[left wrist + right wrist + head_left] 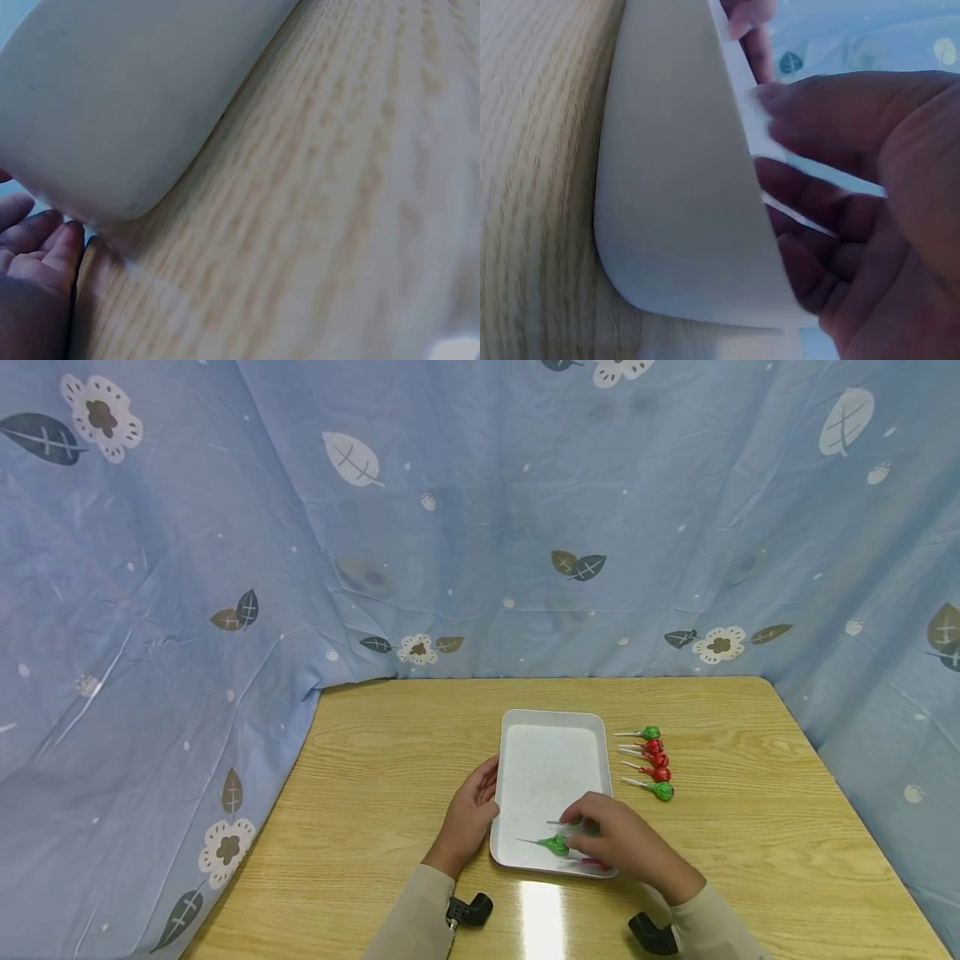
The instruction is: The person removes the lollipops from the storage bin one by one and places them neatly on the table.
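A white rectangular tray [551, 752] lies on the wooden table. My left hand [468, 818] rests along its left side, with the thumb at the rim; in the left wrist view the fingers [64, 247] are loosely bent beside the tray's corner. Over the tray's near right part is my right hand [626, 843], its thumb and index finger apart. Just by the thumb tip lies a green-wrapped lollipop [555, 845]. A white stick [555, 822] shows at the index fingertip, its other end partly hidden by the hand. A red lollipop [596, 863] lies along the near rim, partly covered.
Right of the tray, several lollipops lie in a column, sticks pointing left: a green one [651, 732] at the top, red ones [660, 760] between, another green one [663, 791] at the bottom. A blue patterned curtain [480, 527] hangs behind and beside the table [390, 760].
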A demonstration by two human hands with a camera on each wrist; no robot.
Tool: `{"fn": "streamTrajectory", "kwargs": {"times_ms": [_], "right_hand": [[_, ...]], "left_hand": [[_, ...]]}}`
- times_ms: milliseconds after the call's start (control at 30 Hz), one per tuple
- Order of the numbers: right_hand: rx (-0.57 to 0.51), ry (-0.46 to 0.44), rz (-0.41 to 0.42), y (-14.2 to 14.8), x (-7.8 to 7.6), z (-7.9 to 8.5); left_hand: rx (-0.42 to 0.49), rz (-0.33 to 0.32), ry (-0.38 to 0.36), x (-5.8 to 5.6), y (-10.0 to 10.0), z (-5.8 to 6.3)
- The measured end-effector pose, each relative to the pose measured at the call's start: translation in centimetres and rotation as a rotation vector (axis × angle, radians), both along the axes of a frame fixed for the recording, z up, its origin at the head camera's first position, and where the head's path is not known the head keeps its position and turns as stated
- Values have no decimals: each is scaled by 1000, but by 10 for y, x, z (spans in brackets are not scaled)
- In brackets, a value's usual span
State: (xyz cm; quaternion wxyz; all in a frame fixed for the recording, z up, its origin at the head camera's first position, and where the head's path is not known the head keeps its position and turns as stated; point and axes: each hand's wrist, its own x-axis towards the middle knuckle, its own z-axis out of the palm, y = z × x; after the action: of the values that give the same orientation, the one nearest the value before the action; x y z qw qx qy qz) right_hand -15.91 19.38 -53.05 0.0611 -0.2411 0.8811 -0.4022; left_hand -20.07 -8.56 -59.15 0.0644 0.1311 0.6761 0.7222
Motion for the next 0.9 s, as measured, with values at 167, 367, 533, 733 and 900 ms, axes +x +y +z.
{"fn": "streamTrajectory", "kwargs": {"times_ms": [167,367,533,733,900], "right_hand": [[106,30,50,-5,0,-2],[133,71,15,-11,1,-4],[174,107,20,-18,2,-7],[252,149,29,-24,4,-12],[314,199,4,-27,6,-14]], "left_hand": [[-1,0,-2,0,0,0],[1,1,2,0,0,1],[-2,2,3,0,0,0],[1,3,-2,0,0,-1],[-6,4,-2,1,0,-1]]}}
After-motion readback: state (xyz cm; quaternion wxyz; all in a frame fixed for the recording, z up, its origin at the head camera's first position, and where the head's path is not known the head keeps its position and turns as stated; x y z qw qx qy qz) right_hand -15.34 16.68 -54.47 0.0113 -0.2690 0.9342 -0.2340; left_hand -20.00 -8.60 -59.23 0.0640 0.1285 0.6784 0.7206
